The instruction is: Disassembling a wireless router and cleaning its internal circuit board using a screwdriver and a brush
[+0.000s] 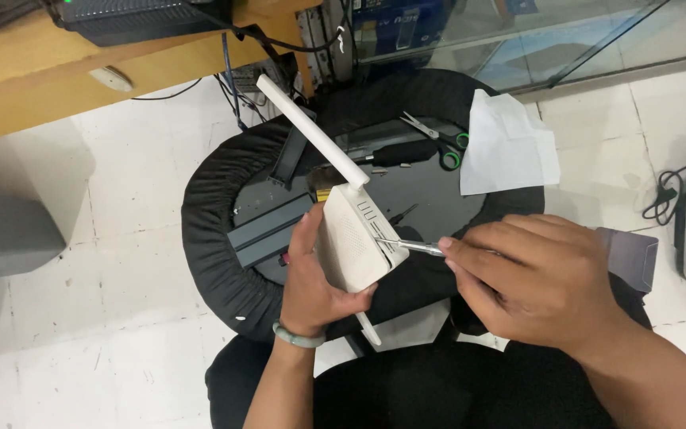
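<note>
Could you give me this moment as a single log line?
left hand: holds white router | right hand: metal tool tip at router's edge | scissors lying behind

White router (pixel 355 238), green-handled scissors (pixel 438 143), black round tray (pixel 216 238), pale-green bracelet (pixel 298 337).

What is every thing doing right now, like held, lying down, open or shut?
White router: held up on edge in the left hand.
Antenna: sticking up and away from the router.
Metal tool: pinched in the right hand, tip at the router's side seam.
Scissors: lying on the black round tray, blades shut.
White paper: lying flat.
</note>
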